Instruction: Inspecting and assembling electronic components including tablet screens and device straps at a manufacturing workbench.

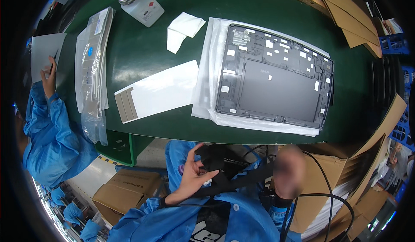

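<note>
Below the table's front edge, my left hand (192, 179) is beside a black fabric piece (222, 162) over my lap. Its thumb and index finger are spread, the other fingers bent. A small white thing shows by the thumb. My right hand (288, 170) is a blur at the end of a black strap or cable; its fingers cannot be made out. On the table lies a dark grey device cover (279, 92) dotted with small white stickers, resting on white foam sheeting (207, 86). Left of it is a white backing sheet (166, 90) with grey-brown strips at one end.
A folded white cloth (183, 28) and a white pump bottle (145, 10) stand farther back. Bagged sheets (93, 64) lie at left. Near them, a co-worker in blue (56, 134) holds a thin dark tool. Cardboard boxes (125, 190) and black cables (324, 196) are below the table.
</note>
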A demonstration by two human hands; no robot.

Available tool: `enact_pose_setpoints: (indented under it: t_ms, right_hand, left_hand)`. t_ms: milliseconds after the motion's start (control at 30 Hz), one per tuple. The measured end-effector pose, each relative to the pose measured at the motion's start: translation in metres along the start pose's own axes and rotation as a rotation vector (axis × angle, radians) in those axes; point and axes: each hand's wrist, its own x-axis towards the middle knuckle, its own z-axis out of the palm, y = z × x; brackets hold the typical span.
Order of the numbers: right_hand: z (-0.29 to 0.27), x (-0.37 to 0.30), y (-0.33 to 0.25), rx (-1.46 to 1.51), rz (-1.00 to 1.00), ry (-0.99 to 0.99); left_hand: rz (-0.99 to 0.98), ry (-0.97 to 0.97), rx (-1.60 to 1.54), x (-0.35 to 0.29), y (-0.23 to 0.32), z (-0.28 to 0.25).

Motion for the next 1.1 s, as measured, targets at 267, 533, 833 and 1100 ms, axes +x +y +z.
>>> enact_pose_setpoints:
  t_ms: [267, 533, 833, 1100]
  right_hand:
    - [0.018, -0.01, 0.038, -0.76, 0.328, -0.603]
    - [0.042, -0.027, 0.047, -0.632, 0.049, -0.184]
    - [0.022, -0.015, 0.041, -0.389, 0.016, -0.61]
    - [0.013, -0.013, 0.045, -0.199, 0.047, -0.655]
  left_hand:
    - [0.058, -0.078, 0.163, 0.005, 0.003, 0.008]
    - [-0.135, -0.079, 0.306, 0.005, 0.0, 0.004]
    - [0.302, -0.525, 0.612, 0.023, 0.056, 0.02]
    - [0.218, -0.555, 0.696, 0.022, 0.062, 0.024]
